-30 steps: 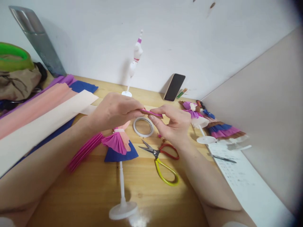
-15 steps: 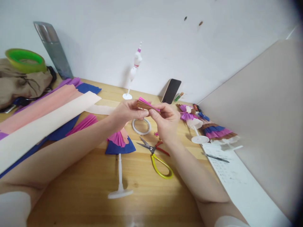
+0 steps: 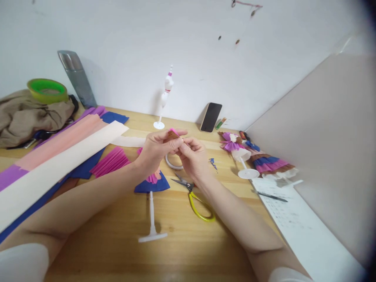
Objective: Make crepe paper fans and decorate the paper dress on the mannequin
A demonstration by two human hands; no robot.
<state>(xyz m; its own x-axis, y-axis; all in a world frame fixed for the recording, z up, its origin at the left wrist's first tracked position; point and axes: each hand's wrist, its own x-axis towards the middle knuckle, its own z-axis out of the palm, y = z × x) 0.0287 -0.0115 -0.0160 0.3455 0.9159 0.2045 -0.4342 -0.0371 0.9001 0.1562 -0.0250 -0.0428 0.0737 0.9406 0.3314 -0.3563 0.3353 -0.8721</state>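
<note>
Both hands meet above the middle of the table. My left hand (image 3: pixel 160 147) pinches a small pleated piece of brown and pink crepe paper (image 3: pixel 173 134), mostly hidden by the fingers. My right hand (image 3: pixel 192 154) closes on the same piece at its right end, thumb against the left thumb. Below them a small mannequin on a white stand wears a pink and blue paper skirt (image 3: pixel 152 183); its upper part is hidden by my left hand. A roll of white tape (image 3: pixel 173 161) lies partly behind my right hand. Scissors (image 3: pixel 194 197) with yellow handles lie just beneath.
Crepe paper strips (image 3: pixel 67 156) cover the left side, near a cloth bag (image 3: pixel 35 117), green tape roll (image 3: pixel 47 91) and bottle (image 3: pixel 76 78). A bare white mannequin (image 3: pixel 167 92) and a phone (image 3: pixel 211 116) stand at the wall. Dressed mannequins (image 3: pixel 270 162) and a written sheet (image 3: pixel 290 219) lie right.
My hands have drawn closer together, and the paper between them is now bunched narrower and more covered. The right hand has moved left, uncovering blue scraps on the table. The view has shifted slightly.
</note>
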